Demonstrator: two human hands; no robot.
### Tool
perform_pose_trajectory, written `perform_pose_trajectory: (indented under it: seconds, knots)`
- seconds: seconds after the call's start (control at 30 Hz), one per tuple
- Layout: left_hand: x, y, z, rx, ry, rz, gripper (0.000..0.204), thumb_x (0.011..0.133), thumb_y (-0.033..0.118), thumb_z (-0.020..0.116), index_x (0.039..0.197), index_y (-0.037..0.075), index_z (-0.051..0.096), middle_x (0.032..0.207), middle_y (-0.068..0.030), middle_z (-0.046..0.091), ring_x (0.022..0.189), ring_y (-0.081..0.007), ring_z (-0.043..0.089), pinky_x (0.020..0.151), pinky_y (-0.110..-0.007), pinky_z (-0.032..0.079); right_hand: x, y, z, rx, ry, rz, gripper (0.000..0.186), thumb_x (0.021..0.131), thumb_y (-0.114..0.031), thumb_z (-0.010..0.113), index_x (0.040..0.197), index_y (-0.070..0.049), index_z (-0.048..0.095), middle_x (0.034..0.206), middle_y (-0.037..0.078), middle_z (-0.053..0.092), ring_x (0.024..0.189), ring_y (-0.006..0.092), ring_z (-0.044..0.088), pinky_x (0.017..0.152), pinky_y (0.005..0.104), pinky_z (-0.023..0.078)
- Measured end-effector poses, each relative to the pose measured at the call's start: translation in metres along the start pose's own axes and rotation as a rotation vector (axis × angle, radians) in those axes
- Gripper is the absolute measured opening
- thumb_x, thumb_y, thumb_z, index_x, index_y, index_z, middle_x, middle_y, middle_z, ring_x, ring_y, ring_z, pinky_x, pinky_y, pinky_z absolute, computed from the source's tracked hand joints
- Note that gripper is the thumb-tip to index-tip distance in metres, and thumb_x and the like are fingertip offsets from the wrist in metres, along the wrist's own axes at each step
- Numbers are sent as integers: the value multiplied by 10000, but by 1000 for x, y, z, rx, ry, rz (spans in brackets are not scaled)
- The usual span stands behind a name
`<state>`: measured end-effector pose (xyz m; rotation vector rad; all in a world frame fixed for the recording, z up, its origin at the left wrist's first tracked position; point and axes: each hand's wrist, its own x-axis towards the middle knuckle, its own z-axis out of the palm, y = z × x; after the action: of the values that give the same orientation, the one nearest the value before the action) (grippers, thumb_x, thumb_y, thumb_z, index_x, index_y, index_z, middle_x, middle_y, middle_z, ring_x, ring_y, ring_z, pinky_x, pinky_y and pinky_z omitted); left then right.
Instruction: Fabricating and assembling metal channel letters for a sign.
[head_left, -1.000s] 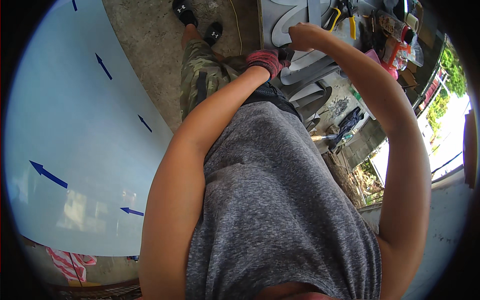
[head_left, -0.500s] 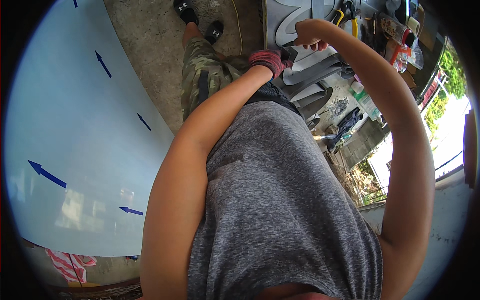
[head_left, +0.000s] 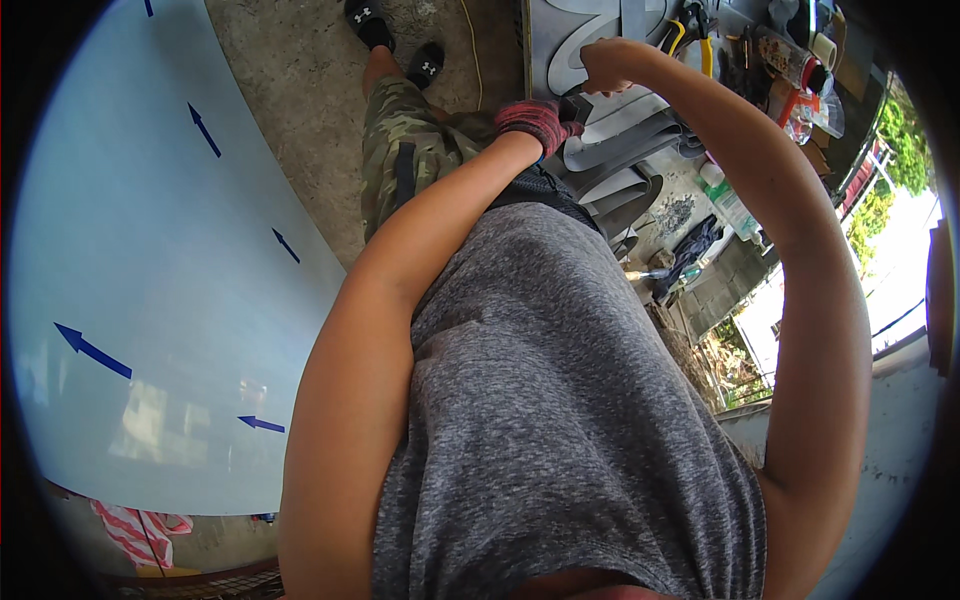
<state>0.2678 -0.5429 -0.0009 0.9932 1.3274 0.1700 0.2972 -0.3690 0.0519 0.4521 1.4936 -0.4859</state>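
My left hand (head_left: pixel 537 125), in a red and black knit glove, is closed at the near edge of the workbench. A small dark flat-sided piece (head_left: pixel 574 107) shows at its fingertips. My bare right hand (head_left: pixel 608 68) is just beyond and to the right, over the bench, with its fingers curled in. Whatever those fingers may hold is hidden. Under and around the right hand lie grey curved flat shapes (head_left: pixel 572 62). Bent grey metal strips (head_left: pixel 625 145) stand close to the gloved hand.
Yellow-handled pliers (head_left: pixel 706 55) lie beyond my right hand, beside a cluttered heap with a clear bottle (head_left: pixel 785 55). A large pale-blue panel with dark arrows (head_left: pixel 150 260) fills the left side. A yellow cord (head_left: pixel 472 50) runs across the concrete floor (head_left: pixel 290 90).
My right hand has shifted slightly left and its fingers look more tucked in. The gloved left hand stays almost where it was.
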Motion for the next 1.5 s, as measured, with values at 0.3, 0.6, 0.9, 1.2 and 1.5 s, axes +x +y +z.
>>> perform_pose_trajectory:
  seconds: [0.3, 0.6, 0.9, 1.2, 1.5]
  knots:
    - [5, -3, 4, -1, 8, 26, 538, 873, 584, 580, 1188, 155, 656, 1133, -151, 676, 1069, -352, 624, 902, -460, 471, -2, -24, -1, -356, 138, -8, 216, 826, -187, 676, 911, 6, 724, 918, 144, 719, 732, 270, 700, 687, 442, 575]
    - [-2, 3, -6, 17, -48, 6, 644, 858, 629, 575, 1264, 131, 616, 1227, -153, 639, 1156, -352, 583, 974, -456, 445, -46, 18, 4, 347, 122, 141, 458, 911, -381, 556, 856, 56, 681, 741, 147, 672, 635, 285, 665, 601, 407, 563]
    - [-1, -10, -6, -22, -1, 46, 563, 875, 512, 607, 1234, 80, 633, 1241, -178, 631, 1162, -336, 587, 987, -399, 446, -116, 43, 127, 956, 768, 70, 453, 957, -396, 563, 822, 37, 576, 664, 73, 576, 649, 144, 603, 626, 292, 478]
    - [-14, -23, -28, 165, 142, 164, 382, 906, 344, 604, 1155, 63, 672, 1153, -164, 671, 1063, -319, 639, 915, -386, 487, -110, -3, 257, 1486, 1055, 164, 489, 890, -325, 608, 1231, 21, 553, 1119, 240, 628, 1036, 350, 628, 910, 401, 478]
    - [-10, -12, -21, -6, 95, 88, 348, 940, 254, 621, 1232, 66, 645, 927, -65, 693, 732, -143, 625, 684, -285, 503, -81, -28, 313, 1749, 1176, 195, 462, 869, -304, 629, 1217, -7, 559, 1104, 207, 594, 1051, 335, 579, 930, 409, 450]
